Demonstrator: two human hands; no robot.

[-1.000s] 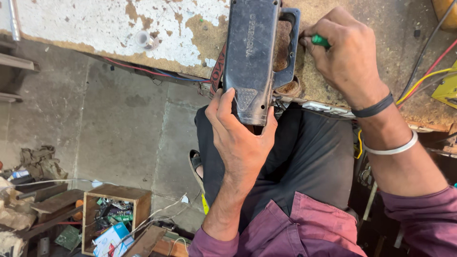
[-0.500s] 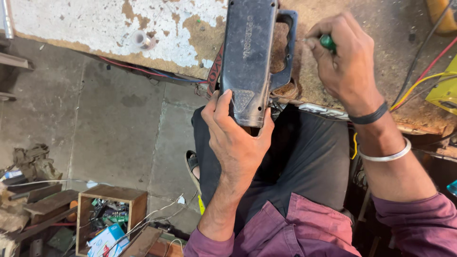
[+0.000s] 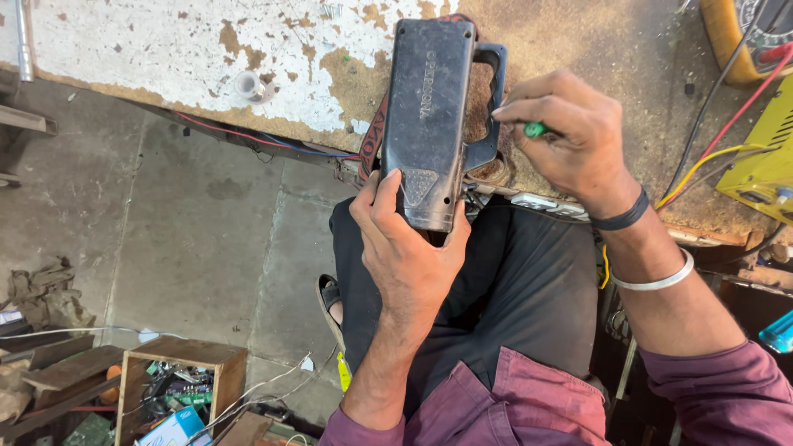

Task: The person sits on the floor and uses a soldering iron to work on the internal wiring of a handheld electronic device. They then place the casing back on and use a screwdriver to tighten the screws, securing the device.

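A dark grey plastic device casing (image 3: 429,107) with a side handle lies on the edge of a worn workbench (image 3: 165,58), its near end jutting over my lap. My left hand (image 3: 405,239) grips that near end from below, thumb and fingers around the casing. My right hand (image 3: 570,136) is closed around a green-handled tool (image 3: 535,130), probably a screwdriver, held against the casing's handle side. The tool's tip is hidden behind my fingers.
A yellow box-shaped instrument (image 3: 764,149) with red, yellow and black wires sits at the bench's right. A small clear ring (image 3: 249,84) lies on the bench. On the concrete floor stand a wooden box of parts (image 3: 178,388) and rags (image 3: 41,297).
My right hand with the green tool has shifted slightly lower along the casing's handle. The left hand keeps the same grip on the casing.
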